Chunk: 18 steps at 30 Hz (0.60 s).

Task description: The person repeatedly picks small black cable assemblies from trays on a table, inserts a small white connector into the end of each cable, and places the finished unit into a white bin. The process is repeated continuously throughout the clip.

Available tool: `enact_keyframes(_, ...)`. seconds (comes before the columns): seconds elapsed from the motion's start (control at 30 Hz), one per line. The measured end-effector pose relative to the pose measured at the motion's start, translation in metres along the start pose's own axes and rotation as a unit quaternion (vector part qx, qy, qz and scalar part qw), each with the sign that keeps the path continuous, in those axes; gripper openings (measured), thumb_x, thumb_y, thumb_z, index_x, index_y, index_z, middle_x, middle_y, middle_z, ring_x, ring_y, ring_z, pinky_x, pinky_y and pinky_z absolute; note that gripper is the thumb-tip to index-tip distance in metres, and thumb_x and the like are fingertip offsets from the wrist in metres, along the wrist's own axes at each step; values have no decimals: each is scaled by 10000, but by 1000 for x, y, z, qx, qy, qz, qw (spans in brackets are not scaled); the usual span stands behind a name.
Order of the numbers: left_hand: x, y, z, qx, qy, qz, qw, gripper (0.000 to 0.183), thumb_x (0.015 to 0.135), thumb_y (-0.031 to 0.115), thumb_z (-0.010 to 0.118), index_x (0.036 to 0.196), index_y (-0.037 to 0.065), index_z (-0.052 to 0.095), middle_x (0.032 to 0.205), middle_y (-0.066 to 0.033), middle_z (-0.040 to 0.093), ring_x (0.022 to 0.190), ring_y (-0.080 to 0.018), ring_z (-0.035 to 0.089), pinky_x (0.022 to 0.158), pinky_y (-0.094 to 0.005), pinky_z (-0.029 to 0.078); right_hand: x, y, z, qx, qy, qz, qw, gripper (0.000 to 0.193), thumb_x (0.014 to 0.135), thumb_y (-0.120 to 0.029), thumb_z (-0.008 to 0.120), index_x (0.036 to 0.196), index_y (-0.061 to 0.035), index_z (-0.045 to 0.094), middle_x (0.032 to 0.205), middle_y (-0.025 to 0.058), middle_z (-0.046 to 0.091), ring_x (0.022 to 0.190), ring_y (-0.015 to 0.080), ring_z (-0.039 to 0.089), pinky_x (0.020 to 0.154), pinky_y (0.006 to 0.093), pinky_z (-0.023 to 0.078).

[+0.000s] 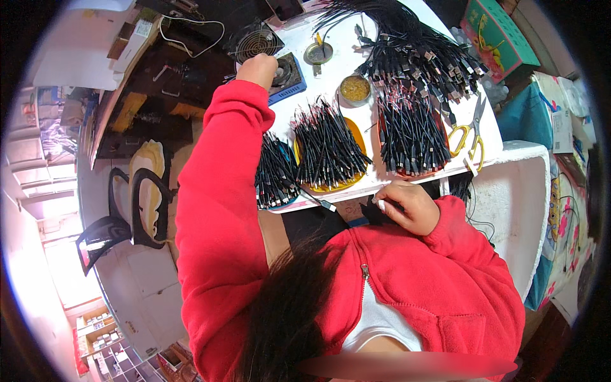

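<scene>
My left hand (258, 70) reaches to the far side of the table, beside a small fan with a round grille (256, 44) and a blue-sided box (289, 83). Its fingers look curled, and what they hold, if anything, is hidden. At the table's near edge, my right hand (408, 207) is bent inward with its fingertips drawn together; nothing between them can be made out. Bundles of short black cables with metal plugs stand in a blue tray (277, 205), a yellow tray (326, 188) and a red tray (438, 170) between my hands.
A large heap of black cables (426, 51) lies at the back right. Near it stand a tin of amber material (355, 89) and a small metal dish (317, 55). Yellow-handled scissors (476, 130) lie by the right edge. A white foam box (519, 191) is at the right.
</scene>
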<state>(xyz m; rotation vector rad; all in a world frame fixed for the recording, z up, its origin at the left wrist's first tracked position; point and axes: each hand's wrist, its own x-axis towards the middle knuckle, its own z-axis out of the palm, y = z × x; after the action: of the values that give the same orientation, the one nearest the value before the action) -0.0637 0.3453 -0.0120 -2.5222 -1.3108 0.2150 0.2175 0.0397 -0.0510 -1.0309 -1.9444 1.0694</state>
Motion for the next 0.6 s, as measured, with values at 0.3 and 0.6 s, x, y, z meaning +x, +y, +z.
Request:
enact_keyframes(0.3,-47,17,-66,-274,120,-60,952,139,742,73,692,854,-8,704,772,-187,671,741,-319,662,679,-368,511,-16,-19,-8,-15,41,-20,999,99,835,-9,584,933,-15,602,810,114,606,753,276,599,688,336,469)
enact_keyframes(0.6,-181,174,-167,-892,106,-67,434,129,869,15,640,988,-34,632,804,-84,625,584,-96,495,536,-215,398,5,-69,5,101,85,-121,984,494,856,-148,612,1276,16,412,1136,209,560,1056,367,548,924,401,423)
